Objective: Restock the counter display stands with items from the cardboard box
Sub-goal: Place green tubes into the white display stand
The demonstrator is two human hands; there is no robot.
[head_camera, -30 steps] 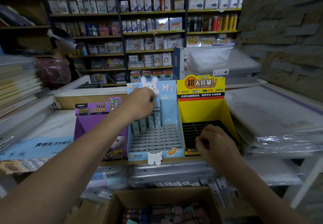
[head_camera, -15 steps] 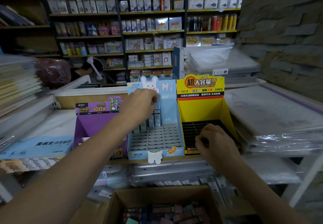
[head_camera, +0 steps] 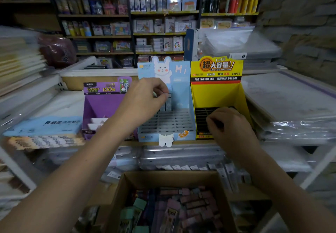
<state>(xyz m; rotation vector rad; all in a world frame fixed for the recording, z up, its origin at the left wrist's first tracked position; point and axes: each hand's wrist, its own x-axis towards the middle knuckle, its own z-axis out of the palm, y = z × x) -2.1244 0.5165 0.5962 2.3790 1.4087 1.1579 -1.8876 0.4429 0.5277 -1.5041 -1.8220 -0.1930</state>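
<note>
While the cardboard box [head_camera: 163, 175] stands open at the near edge, low in the middle, its load of small pink, teal and dark items [head_camera: 190, 201] lies loose inside. Beyond it, on the counter, three display stands are in a row. The purple stand [head_camera: 101, 105] is on the left, the blue stand [head_camera: 181, 123] with a rabbit on its back card is in the middle, and the yellow stand [head_camera: 218, 94] is on the right, touching the blue one.

The left hand [head_camera: 145, 101] hangs over the far rows of the blue stand. Its fingers are curled, and thumb and fingertips [head_camera: 163, 92] pinch a small pale item [head_camera: 154, 94]. This hand and its forearm hide the left part of the blue grid and the right edge of the purple stand. A few items stand upright in the far row, just right of the fingertips.

The right hand [head_camera: 227, 125] is at the near edge of the yellow stand's black grid, knuckles up and fingers curled under. I cannot tell if it holds something. It covers the near right part of that grid.

The two hands are apart, one at each stand. Stacks of plastic-wrapped sheets [head_camera: 291, 96] lie to the right, paper stacks [head_camera: 18, 59] to the left, and full shelves [head_camera: 163, 32] stand far behind.
</note>
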